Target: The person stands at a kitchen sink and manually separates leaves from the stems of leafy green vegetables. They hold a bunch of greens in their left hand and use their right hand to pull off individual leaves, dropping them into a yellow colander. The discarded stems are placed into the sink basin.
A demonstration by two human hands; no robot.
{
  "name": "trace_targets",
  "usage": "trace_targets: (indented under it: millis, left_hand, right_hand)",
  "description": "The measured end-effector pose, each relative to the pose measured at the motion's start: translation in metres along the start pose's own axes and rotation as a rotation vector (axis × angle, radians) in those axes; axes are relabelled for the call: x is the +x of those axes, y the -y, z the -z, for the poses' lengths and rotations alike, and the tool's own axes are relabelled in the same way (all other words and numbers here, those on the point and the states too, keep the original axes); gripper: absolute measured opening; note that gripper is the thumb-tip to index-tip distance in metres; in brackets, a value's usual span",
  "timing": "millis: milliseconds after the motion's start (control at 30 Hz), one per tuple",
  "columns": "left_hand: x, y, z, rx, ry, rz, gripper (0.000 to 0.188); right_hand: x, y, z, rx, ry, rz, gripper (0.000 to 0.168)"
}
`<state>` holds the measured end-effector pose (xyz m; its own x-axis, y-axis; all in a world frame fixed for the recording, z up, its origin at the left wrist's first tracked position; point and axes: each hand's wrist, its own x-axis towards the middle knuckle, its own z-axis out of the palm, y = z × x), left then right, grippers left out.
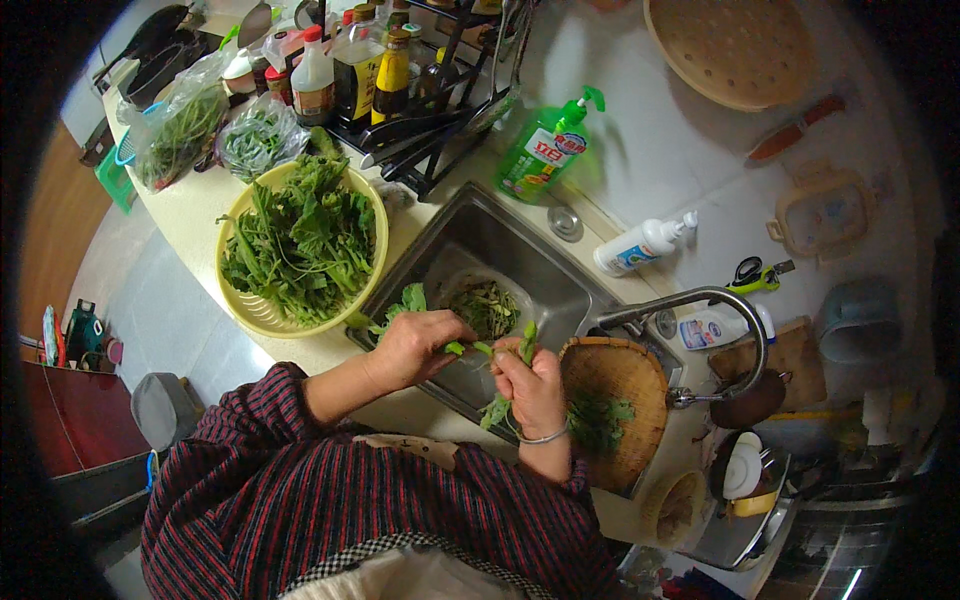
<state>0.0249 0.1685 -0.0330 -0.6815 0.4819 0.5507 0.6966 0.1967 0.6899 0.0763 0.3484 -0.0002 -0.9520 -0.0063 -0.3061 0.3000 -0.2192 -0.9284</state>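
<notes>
Over the stainless steel sink [559, 300], my left hand [420, 345] grips a green leafy stem [409, 300] whose leaves stick out beyond my fingers. Close beside it, my right hand [529, 382] pinches another piece of leafy green stalk [529, 341], with leaves hanging below the palm. A thin green bit spans the gap between my fingertips. Beneath my hands, a clear container [529, 289] in the sink holds plant scraps [486, 307]. To the left stands a yellow plastic basin [232, 300] heaped with leafy greens [304, 240].
A woven bamboo basket [615, 367] with some greens lies across the sink's right side, near the curved faucet [754, 322]. Behind the sink stand a green dish soap bottle [544, 150] and a white pump bottle [637, 244]. Sauce bottles [390, 75] and a black knife rack [427, 142] stand at back left.
</notes>
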Motion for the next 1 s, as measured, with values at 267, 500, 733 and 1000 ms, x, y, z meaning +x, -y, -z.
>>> trace_targets:
  millis: [267, 500, 733, 1000]
  left_hand:
    - [0.005, -0.007, -0.002, -0.427, -0.056, 0.429, 0.014]
    - [0.017, 0.011, 0.012, -0.952, -0.435, 0.839, 0.010]
    - [0.009, 0.043, 0.031, -1.031, -0.603, 0.839, 0.010]
    - [0.007, 0.028, 0.004, -0.821, -0.061, 0.938, 0.017]
  right_hand:
    - [0.007, -0.012, -0.007, 0.102, 0.029, 0.019, 0.008]
    - [0.005, -0.021, 0.009, 0.083, -0.075, -0.039, 0.010]
    - [0.013, -0.002, 0.052, 0.223, -0.280, 0.072, 0.010]
    - [0.102, -0.034, 0.067, -0.470, -0.338, 0.165, 0.007]
